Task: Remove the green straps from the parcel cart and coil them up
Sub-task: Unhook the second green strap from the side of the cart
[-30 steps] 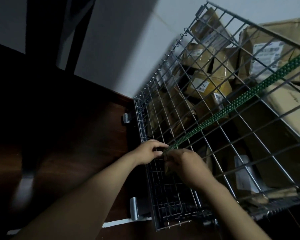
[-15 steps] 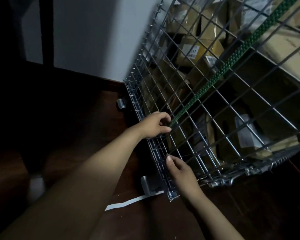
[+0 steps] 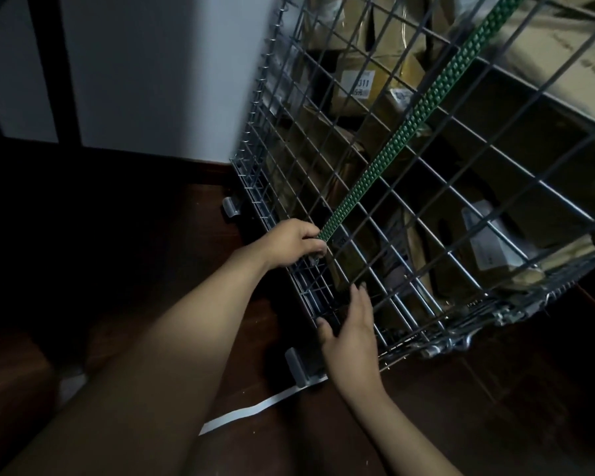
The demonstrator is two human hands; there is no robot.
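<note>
A green perforated strap [image 3: 404,132] runs diagonally across the wire-mesh side of the parcel cart [image 3: 488,214], from the upper right down to the cart's lower left corner. My left hand [image 3: 291,242] is closed around the strap's lower end, where it meets the mesh near a small metal hook. My right hand [image 3: 349,329] rests flat against the mesh lower down, fingers spread, holding nothing. Brown cardboard parcels [image 3: 364,84] with white labels fill the cart behind the mesh.
The cart stands on a dark wooden floor [image 3: 495,413] against a pale wall [image 3: 158,80]. Grey caster brackets [image 3: 298,367] sit under the cart's near edge. A white strip [image 3: 251,408] lies on the floor. A dark vertical post [image 3: 54,73] stands at left.
My right hand let go of the strap end and dropped to the lower mesh. My left hand closed on the strap's lower end. The view moved closer to the cart's bottom.
</note>
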